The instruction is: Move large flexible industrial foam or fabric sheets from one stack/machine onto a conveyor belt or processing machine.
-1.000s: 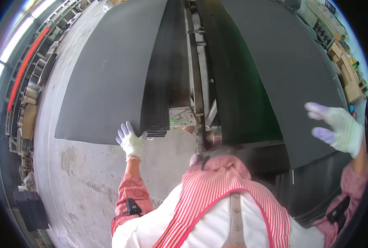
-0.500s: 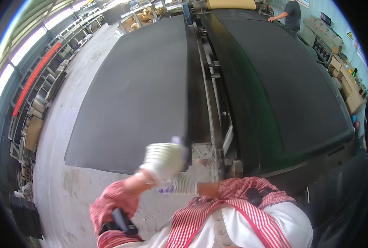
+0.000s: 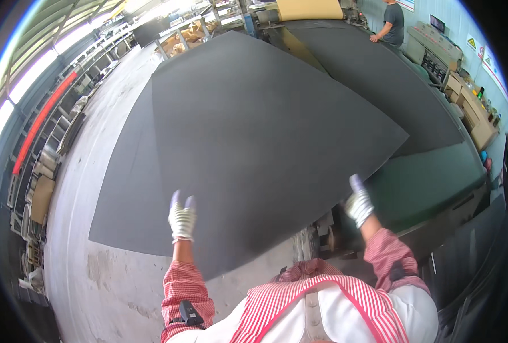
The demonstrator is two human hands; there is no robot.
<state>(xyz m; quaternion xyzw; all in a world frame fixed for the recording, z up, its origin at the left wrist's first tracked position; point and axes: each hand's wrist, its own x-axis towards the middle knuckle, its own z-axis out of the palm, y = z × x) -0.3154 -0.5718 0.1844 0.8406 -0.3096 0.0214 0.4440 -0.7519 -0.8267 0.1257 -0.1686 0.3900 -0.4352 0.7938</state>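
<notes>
Smooth straight-edged grey sheet (image 3: 276,143), gloved left hand (image 3: 182,222) at eight o'clock, right hand (image 3: 358,204) at four, grips I cannot tell, concrete floor (image 3: 78,188) at nine

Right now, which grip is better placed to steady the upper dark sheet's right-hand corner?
Probably the right: the right grip is by the edge running up to that corner of the upper dark sheet; the left grip is toward its left side.

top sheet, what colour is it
The top sheet is dark grey, clearest in the head view.
</notes>
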